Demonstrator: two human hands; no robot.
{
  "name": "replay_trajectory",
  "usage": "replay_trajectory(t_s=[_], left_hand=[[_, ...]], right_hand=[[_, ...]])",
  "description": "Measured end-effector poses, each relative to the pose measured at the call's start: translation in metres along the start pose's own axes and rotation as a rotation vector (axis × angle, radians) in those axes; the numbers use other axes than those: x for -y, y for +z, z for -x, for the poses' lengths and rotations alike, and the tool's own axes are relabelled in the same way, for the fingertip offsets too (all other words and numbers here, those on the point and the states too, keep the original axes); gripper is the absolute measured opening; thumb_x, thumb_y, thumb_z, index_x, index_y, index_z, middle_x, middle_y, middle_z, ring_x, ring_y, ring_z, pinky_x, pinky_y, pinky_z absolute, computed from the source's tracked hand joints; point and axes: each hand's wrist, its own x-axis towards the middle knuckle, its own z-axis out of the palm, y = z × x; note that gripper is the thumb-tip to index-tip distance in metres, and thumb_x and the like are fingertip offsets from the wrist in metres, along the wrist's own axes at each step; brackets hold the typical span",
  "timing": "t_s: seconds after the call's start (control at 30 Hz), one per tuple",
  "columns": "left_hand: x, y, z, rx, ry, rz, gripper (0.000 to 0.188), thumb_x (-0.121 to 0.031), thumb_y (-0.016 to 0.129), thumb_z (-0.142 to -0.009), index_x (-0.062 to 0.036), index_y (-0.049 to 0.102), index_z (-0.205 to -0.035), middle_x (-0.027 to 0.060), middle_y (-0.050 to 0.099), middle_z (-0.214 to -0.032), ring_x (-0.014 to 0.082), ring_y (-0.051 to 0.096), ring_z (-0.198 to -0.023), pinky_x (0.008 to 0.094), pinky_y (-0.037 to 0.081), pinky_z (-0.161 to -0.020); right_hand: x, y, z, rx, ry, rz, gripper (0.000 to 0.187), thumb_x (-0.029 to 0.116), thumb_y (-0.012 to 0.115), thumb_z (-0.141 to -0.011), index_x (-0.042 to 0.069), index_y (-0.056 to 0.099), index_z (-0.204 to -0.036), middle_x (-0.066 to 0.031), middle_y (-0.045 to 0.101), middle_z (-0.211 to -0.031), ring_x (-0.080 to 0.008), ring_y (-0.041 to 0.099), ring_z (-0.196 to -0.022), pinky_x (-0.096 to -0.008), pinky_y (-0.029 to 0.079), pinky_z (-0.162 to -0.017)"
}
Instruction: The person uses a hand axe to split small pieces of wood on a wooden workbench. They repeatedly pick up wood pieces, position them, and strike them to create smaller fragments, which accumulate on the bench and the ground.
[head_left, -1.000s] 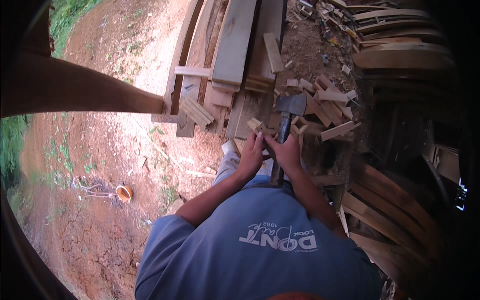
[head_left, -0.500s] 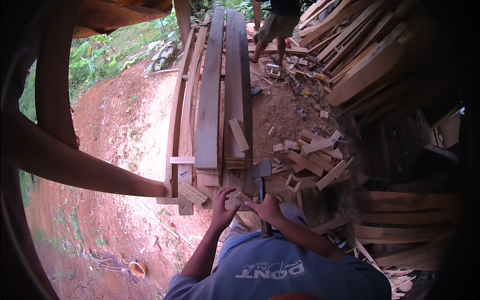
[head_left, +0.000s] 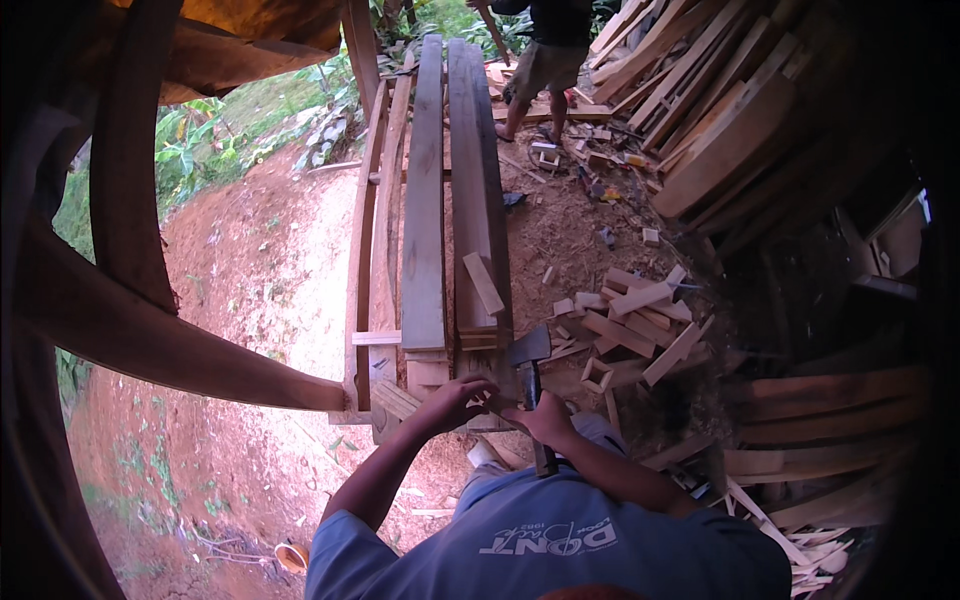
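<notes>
Jutting from the right hand's (head_left: pixel 546 418) closed grip, a wood piece (head_left: pixel 493 404) reaches into the half-curled left hand (head_left: pixel 456 402).

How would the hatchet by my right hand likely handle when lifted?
The hatchet would likely feel top-heavy, since its broad, metal-looking head sits at one end. Its straight handle should stay stiff, not flop.
</notes>
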Motion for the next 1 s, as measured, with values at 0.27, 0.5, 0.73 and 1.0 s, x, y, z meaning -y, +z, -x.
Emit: replay_trajectory(t_s=[0.27, 0.5, 0.73, 1.0], left_hand=[[-0.012, -0.010, -0.012, 0.140, -0.027, -0.030, 0.037, 0.006, 0.072, -0.085, -0.0018, 0.064, -0.120, 0.0135, 0.065, -0.117, 0.0290, 0.071, -0.101, 0.0394, 0.060, -0.087], [-0.004, -0.006, -0.013, 0.121, 0.079, -0.087, 0.033, 0.000, 0.072, -0.086, -0.0014, 0.064, -0.117, 0.0160, 0.065, -0.116, 0.0378, 0.070, -0.100, 0.0437, 0.059, -0.083], [0.002, -0.005, -0.012, 0.128, 0.076, -0.108, 0.028, -0.003, 0.071, -0.090, -0.0030, 0.066, -0.117, 0.0133, 0.068, -0.116, 0.0365, 0.072, -0.101, 0.0445, 0.059, -0.085], [0.001, -0.006, -0.011, 0.105, 0.108, -0.070, 0.031, -0.001, 0.073, -0.086, -0.0017, 0.065, -0.115, 0.0150, 0.067, -0.114, 0.0364, 0.072, -0.098, 0.0430, 0.059, -0.083]], right_hand=[[-0.002, 0.000, 0.001, -0.006, -0.009, 0.002, 0.059, 0.047, 0.092, -0.071, -0.003, 0.070, -0.093, -0.0148, 0.073, -0.084, -0.0268, 0.072, -0.078, -0.0415, 0.055, -0.074], [0.005, -0.006, 0.005, 0.017, 0.007, 0.002, 0.060, 0.046, 0.092, -0.071, -0.004, 0.071, -0.097, -0.0179, 0.074, -0.089, -0.0296, 0.074, -0.085, -0.0425, 0.056, -0.077], [0.019, -0.011, 0.010, 0.022, 0.032, 0.011, 0.061, 0.045, 0.092, -0.072, -0.005, 0.070, -0.100, -0.0198, 0.075, -0.093, -0.0316, 0.075, -0.088, -0.0425, 0.057, -0.079], [0.005, -0.003, 0.007, -0.012, -0.013, -0.009, 0.062, 0.047, 0.092, -0.071, -0.004, 0.070, -0.098, -0.0196, 0.074, -0.091, -0.0325, 0.074, -0.087, -0.0427, 0.056, -0.078]])
